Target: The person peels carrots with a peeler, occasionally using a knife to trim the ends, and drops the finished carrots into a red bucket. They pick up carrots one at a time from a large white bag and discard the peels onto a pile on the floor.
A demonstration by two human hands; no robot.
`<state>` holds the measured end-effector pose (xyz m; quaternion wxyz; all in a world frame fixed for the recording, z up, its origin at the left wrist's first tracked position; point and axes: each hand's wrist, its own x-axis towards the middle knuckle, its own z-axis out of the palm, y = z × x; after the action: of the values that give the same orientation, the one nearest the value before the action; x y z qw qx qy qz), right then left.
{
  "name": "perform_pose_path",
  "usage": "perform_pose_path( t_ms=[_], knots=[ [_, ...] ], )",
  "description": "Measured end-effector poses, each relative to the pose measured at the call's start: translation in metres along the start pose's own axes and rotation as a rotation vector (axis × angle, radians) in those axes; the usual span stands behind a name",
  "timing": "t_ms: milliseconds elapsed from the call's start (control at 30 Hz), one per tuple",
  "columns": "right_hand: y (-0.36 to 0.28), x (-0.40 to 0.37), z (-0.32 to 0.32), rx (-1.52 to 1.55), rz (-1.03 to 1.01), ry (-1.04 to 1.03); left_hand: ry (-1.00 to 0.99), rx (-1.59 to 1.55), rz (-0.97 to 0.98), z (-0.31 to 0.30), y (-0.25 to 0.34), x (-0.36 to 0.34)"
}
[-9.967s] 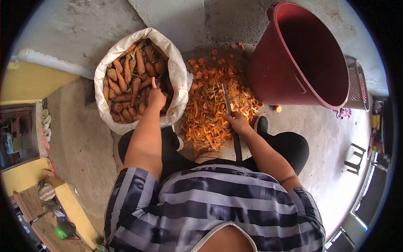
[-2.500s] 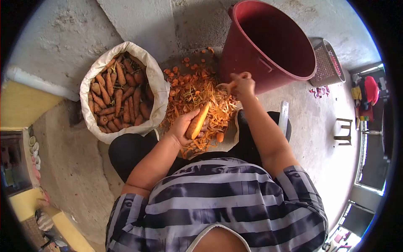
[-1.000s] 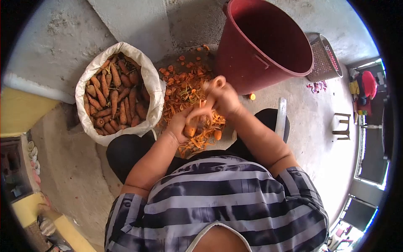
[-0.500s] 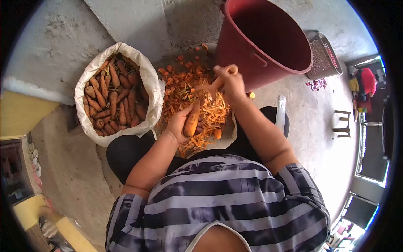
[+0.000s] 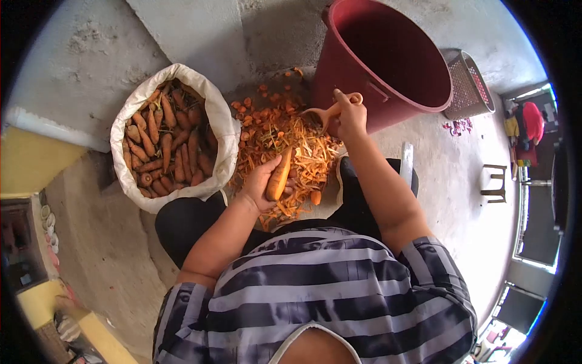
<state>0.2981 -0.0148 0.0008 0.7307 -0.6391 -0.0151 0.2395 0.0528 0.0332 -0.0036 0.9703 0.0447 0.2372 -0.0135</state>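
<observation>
In my left hand (image 5: pixel 260 185) lies a partly peeled carrot (image 5: pixel 279 178), its thick end toward me and dark skin still on part of it. My right hand (image 5: pixel 351 116) is closed around the handle of an orange-tan peeler (image 5: pixel 331 111), held up to the right of the carrot and apart from it. Beneath both hands spreads a heap of carrot peelings (image 5: pixel 309 145), with cut carrot ends (image 5: pixel 267 112) scattered toward the wall. One loose carrot piece (image 5: pixel 315 198) rests close to my lap.
A white sack (image 5: pixel 225 130) full of unpeeled carrots (image 5: pixel 167 145) stands on the left. A big dark-red bin (image 5: pixel 345 79) is at the upper right, a grey perforated basket (image 5: pixel 467 85) beside it. Farther right, a small stool (image 5: pixel 496 184) stands on the concrete floor.
My right hand with the peeler has shifted slightly right and away from the carrot. The carrot has turned a little in my left hand and shows a brighter peeled side.
</observation>
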Motion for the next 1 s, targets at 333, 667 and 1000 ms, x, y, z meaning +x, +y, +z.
perform_pose_path(
  t_ms=[333,667,1000],
  knots=[
    [0.007,-0.077,0.024,-0.087,0.293,-0.562,0.046,0.181,0.087,0.007,-0.003,0.001],
    [-0.019,-0.074,0.021,-0.037,0.16,-0.292,-0.024,0.037,0.056,0.002,0.001,0.002],
    [0.039,0.027,-0.009,-0.098,0.031,-0.027,-0.106,0.016,-0.028,0.003,-0.007,0.0]
  ],
)
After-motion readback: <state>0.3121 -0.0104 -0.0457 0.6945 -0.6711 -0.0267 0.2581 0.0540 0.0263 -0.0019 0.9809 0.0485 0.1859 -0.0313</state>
